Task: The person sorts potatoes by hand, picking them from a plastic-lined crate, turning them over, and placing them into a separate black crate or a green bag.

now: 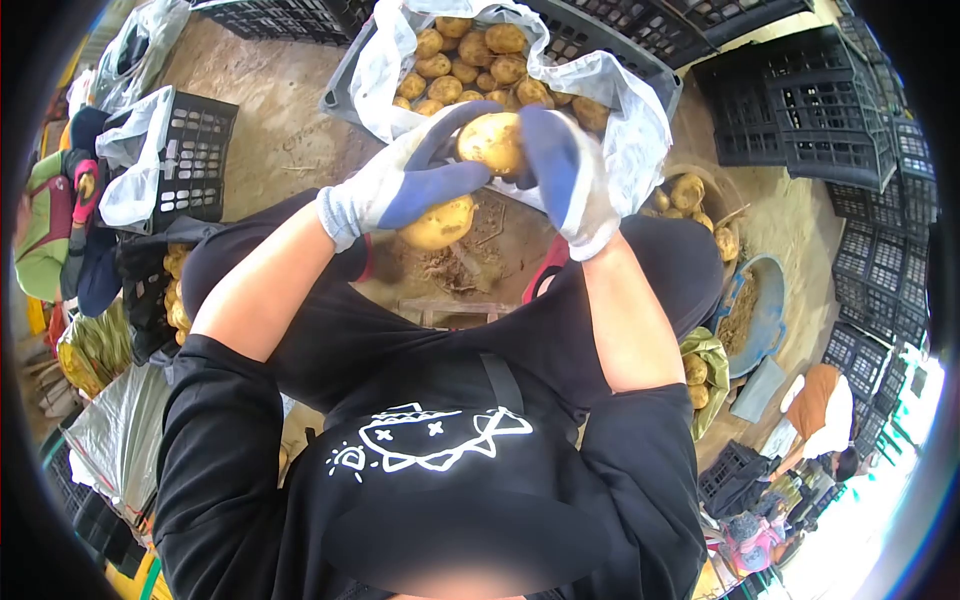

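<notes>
Both my hands wear white knit gloves with blue coated palms. My left hand (410, 180) has its fingers and thumb around a yellow potato (490, 143). From the other side, my right hand (572, 175) curls over the same potato, its fingers slightly smeared. A second potato (437, 224) shows just below my left thumb, close against the glove; I cannot tell if that hand supports it. Beyond my hands stands a black crate (352, 100) lined with a white plastic sheet (640, 130), full of potatoes (465, 70).
More potatoes (688, 193) lie in a container by my right knee. A blue tub (768, 310) holds soil, near an open sack (708, 375). Black crates (800, 105) are stacked at right; a lined crate (195, 150) stands left. Other people (820, 400) work at both sides.
</notes>
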{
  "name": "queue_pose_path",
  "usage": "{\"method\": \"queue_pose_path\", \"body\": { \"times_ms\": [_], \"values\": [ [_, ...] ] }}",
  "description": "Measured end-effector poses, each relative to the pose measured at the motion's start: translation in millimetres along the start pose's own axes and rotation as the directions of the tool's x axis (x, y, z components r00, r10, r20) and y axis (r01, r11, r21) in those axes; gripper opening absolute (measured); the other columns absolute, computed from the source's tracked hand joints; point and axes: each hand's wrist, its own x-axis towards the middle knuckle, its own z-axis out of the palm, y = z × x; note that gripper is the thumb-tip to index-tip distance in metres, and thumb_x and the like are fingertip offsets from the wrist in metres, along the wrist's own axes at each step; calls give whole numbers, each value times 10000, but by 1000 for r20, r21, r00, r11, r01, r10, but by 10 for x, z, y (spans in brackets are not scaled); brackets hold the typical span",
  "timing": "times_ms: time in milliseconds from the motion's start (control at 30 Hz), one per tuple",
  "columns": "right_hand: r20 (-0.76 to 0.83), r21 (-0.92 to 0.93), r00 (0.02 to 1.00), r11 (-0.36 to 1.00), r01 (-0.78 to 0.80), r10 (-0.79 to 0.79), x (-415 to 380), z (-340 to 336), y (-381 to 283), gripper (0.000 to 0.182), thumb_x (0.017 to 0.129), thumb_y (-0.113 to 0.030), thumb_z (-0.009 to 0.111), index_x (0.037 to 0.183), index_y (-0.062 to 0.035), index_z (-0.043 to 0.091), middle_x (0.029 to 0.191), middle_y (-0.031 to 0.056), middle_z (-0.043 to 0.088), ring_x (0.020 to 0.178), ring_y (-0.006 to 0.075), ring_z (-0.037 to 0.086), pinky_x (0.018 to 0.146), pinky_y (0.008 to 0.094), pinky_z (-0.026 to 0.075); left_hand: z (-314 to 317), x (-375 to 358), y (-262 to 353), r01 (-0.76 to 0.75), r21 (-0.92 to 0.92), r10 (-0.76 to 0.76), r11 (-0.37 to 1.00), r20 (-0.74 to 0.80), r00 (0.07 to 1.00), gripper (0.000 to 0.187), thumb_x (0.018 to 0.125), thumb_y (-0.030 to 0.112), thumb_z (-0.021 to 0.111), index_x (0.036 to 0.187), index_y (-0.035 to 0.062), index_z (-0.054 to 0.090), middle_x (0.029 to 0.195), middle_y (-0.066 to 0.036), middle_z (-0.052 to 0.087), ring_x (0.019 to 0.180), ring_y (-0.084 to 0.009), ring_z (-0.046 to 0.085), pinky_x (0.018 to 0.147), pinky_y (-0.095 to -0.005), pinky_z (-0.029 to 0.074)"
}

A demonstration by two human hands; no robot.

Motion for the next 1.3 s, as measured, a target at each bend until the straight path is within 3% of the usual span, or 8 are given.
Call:
{"method": "queue_pose_path", "body": {
  "times_ms": [67,133,200,233,333,967,1200,1300],
  "values": [
    [125,-480,966,838,260,-228,-64,54,-30,430,994,-366,509,997,35,662,834,95,681,776,152,638,712,311,512,-52,13,-29,-173,489,203,855,-9,979,673,893,136,654,1485,79,339,1318,-120,544,1143,-190,570,972,-328,466],
    [117,-470,972,851,233,-202,-58,40,-30,472,984,-411,516,1034,35,663,910,135,711,833,196,673,751,320,518,-29,-21,-20,-171,529,211,831,-15,977,676,881,116,659,1482,82,350,1311,-132,554,1141,-196,573,967,-336,471],
    [79,76,992,991,-108,102,59,-34,133,474,967,-419,549,1040,34,670,915,142,712,845,199,673,780,313,514,-9,-33,-14,-229,614,285,755,7,958,681,879,111,662,1482,79,349,1305,-136,563,1143,-198,573,972,-338,468],
    [49,166,999,986,-5,-3,91,-7,145,444,973,-387,553,1012,38,675,852,105,692,768,135,631,721,288,516,-9,-32,8,-229,614,285,756,7,958,681,879,111,662,1482,79,349,1305,-136,563,1143,-198,573,972,-338,468],
    [21,-1,999,1000,25,-25,32,35,42,434,989,-360,522,975,44,681,804,78,670,691,99,589,648,276,510,-20,-33,42,-199,632,241,749,19,970,715,847,110,665,1484,63,346,1421,-142,480,1314,-224,450,1094,-361,352],
    [-31,-2,994,995,-102,102,12,27,9,464,976,-398,525,949,42,670,690,69,642,604,128,599,569,286,489,-113,41,-116,120,-146,-103,982,120,987,630,948,422,593,1397,25,399,1070,-126,619,901,-195,656,787,-334,571],
    [70,-578,987,800,158,-145,-51,18,36,437,987,-391,519,1019,22,657,850,94,682,696,134,642,654,270,514,-74,29,-122,179,-86,-173,980,74,982,583,976,433,545,1364,10,441,1060,-153,650,864,-236,679,777,-352,582],
    [29,-341,999,939,48,-41,-32,-12,23,519,964,-493,510,971,2,665,874,207,685,806,333,662,741,388,504,-92,30,-123,158,-121,-145,980,110,983,577,986,429,525,1352,-10,446,1054,-168,654,846,-254,685,773,-364,581]
  ]
}}
